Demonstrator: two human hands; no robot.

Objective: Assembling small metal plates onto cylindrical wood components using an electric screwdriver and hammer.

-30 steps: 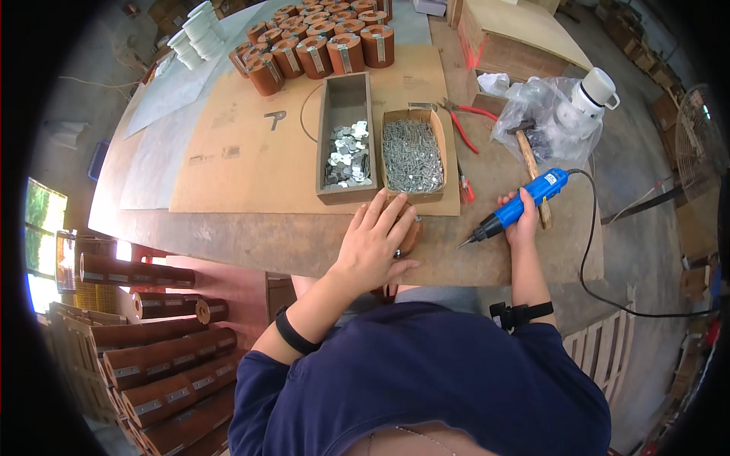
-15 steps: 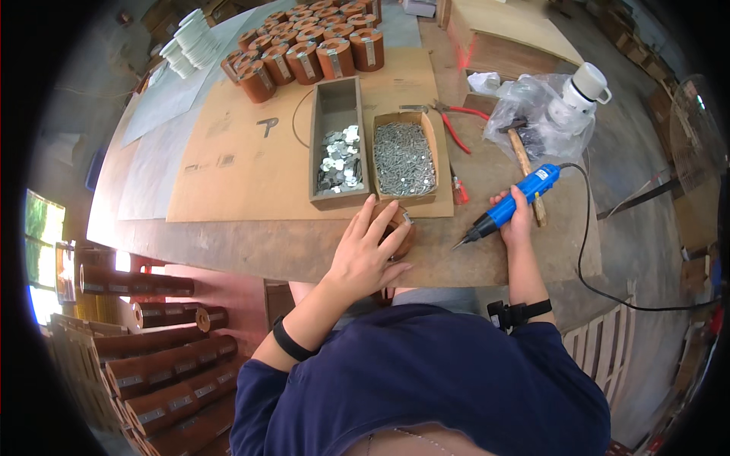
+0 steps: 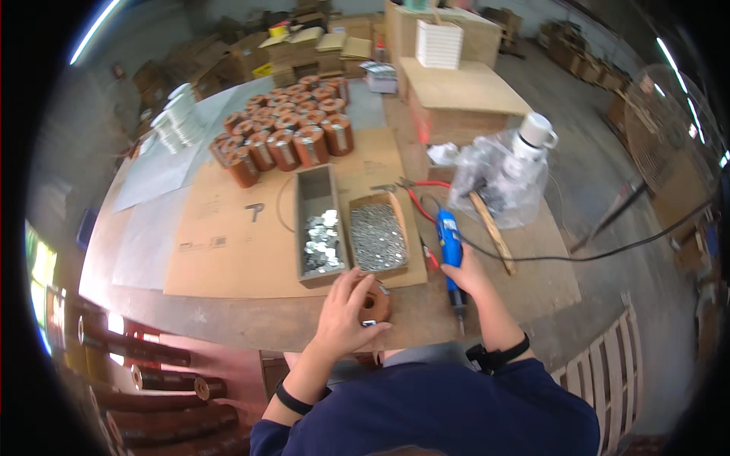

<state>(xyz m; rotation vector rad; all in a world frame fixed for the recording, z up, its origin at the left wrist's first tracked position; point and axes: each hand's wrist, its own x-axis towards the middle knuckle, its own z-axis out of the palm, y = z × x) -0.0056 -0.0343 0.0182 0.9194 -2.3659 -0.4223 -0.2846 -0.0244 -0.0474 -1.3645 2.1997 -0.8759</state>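
Observation:
My left hand (image 3: 344, 318) curls over the top and left side of a short brown cylinder (image 3: 378, 302) with a round hole in its middle. The cylinder sits near the table's front edge, and a small shiny metal piece shows by my thumb. To its right, my right hand (image 3: 468, 275) is closed around a blue electric screwdriver (image 3: 449, 232), its bit pointing toward me. Just beyond my left hand stand a grey tray (image 3: 303, 201) with flat shiny metal pieces (image 3: 322, 247) and a cardboard box (image 3: 401, 266) full of screws (image 3: 378, 234).
Many brown cylinders (image 3: 285, 144) stand at the back on cardboard (image 3: 220, 262). On the right lie red-handled pliers (image 3: 420, 201), a wooden-handled hammer (image 3: 493, 234) and a plastic bag with a white flask (image 3: 534, 133). The screwdriver's black cord (image 3: 578, 258) runs off right.
The electric screwdriver has swung from slanting left to nearly straight toward me, and my right hand has moved left with it. My left hand stays at the brown cylinder. The view has tilted up.

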